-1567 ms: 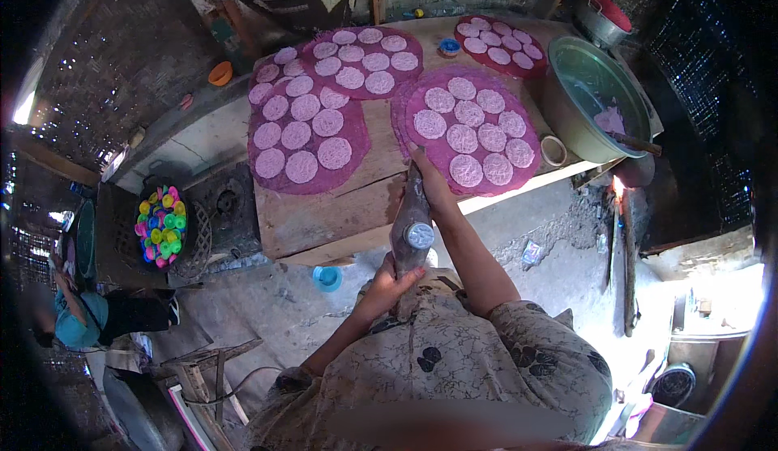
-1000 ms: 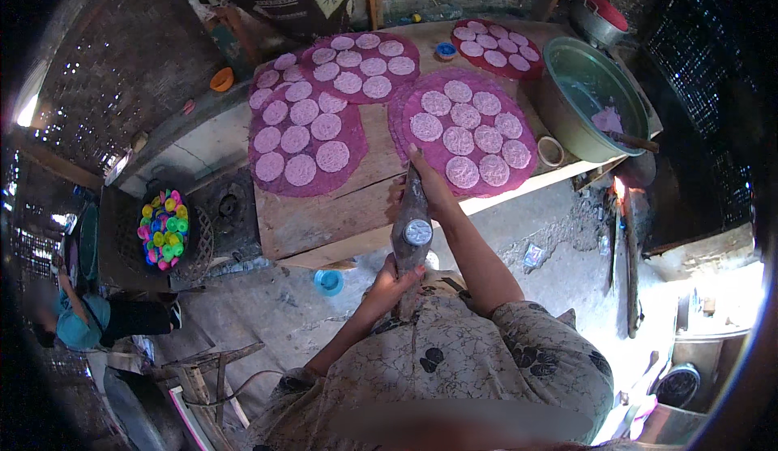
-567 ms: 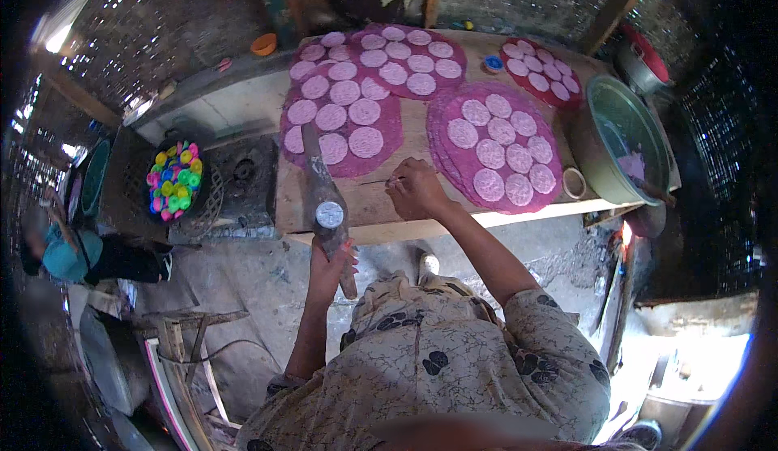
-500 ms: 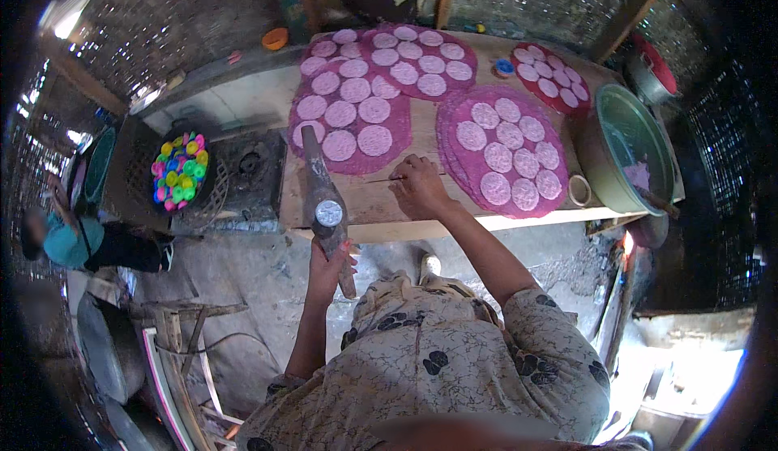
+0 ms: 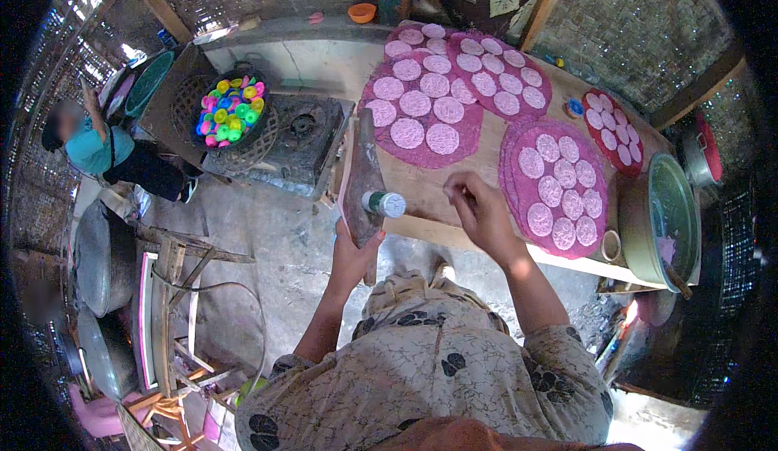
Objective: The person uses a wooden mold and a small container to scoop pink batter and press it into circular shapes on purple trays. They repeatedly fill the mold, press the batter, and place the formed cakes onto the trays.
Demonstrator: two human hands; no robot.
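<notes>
My left hand is wrapped round the lower part of a long dark wooden board, held upright-slanting in front of the table's near edge. A short cylinder with a round white end and greenish side stands out from the board's face. My right hand hovers over the near table edge, fingers curled together; whatever they hold, if anything, is hidden. Purple mesh sheets bearing round pale-pink discs lie beyond: one sheet behind the board, a stack of sheets right of my right hand.
The wooden table also carries a small red sheet of discs, a big green tub and a small cup. At left are a stove, a basket of colourful plastic pieces and another person.
The view has swung, so the table appears farther right. The board has turned, showing the cylinder's side. My right hand has lifted from the table; the thin stick seen there earlier no longer shows.
</notes>
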